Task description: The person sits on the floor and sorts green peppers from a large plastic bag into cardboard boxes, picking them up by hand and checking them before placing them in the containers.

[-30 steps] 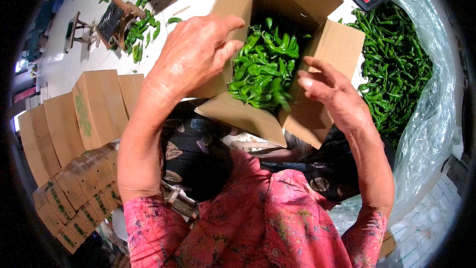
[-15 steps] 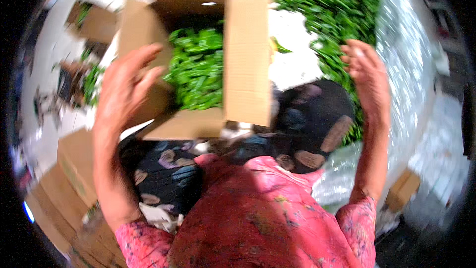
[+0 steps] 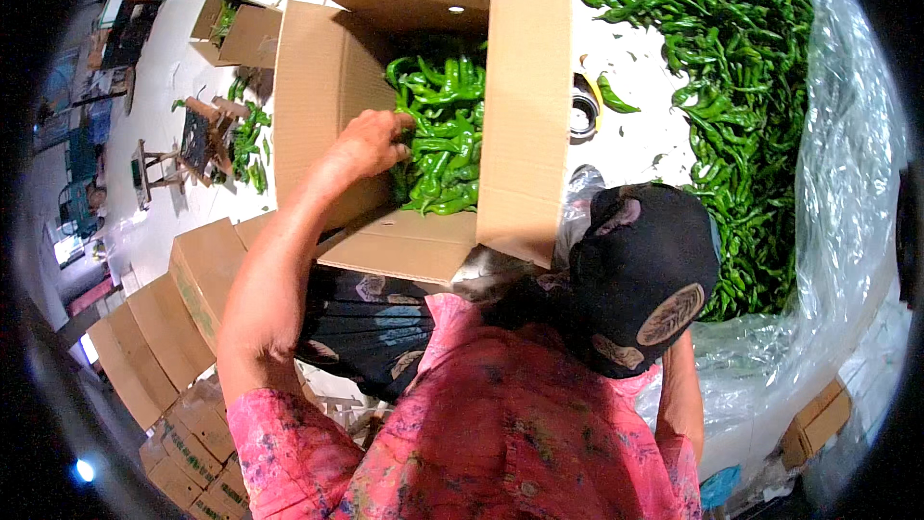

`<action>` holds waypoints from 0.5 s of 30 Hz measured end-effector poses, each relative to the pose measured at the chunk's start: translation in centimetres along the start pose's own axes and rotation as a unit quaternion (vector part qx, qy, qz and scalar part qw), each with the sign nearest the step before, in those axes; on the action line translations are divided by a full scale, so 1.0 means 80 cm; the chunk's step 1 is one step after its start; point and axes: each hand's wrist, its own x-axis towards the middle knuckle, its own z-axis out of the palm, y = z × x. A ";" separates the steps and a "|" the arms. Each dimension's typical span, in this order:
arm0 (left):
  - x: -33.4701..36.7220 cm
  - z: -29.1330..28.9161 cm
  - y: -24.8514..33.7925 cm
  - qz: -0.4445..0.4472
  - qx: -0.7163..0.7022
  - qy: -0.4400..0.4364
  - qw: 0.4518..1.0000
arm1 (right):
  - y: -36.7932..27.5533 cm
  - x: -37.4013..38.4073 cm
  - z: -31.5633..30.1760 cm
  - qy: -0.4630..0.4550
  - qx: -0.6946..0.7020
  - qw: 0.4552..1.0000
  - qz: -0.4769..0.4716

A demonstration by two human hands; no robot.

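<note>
A brown cardboard box stands before me with its flaps up, partly filled with long green peppers. My left hand reaches over the left flap into it. Its fingers are bent at the left edge of the peppers; what lies in them is hidden. My right forearm goes down behind my knee, and the hand on that side is out of sight. A large heap of green peppers lies to the right on clear plastic sheeting.
A roll of tape and a single pepper lie right of the box. At left are a small carton, a little stool and stacked cardboard boxes. Another carton is at lower right.
My left hand has moved right, from beside the box into it, and its fingers have bent. The right hand has dropped from beside the heap to out of sight. The view has shifted.
</note>
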 end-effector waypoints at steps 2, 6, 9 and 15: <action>0.006 0.007 -0.002 -0.011 0.019 -0.016 1.000 | 0.016 0.001 -0.002 0.011 -0.011 1.000 0.013; 0.014 0.020 -0.015 0.020 0.048 0.021 0.998 | 0.032 0.010 -0.004 0.020 -0.034 0.999 0.026; 0.009 0.018 -0.013 0.069 0.018 0.079 0.994 | 0.039 0.019 -0.001 0.021 -0.054 0.998 0.029; -0.018 -0.006 0.004 0.025 -0.238 0.000 0.971 | 0.045 0.029 0.011 0.018 -0.094 0.995 0.024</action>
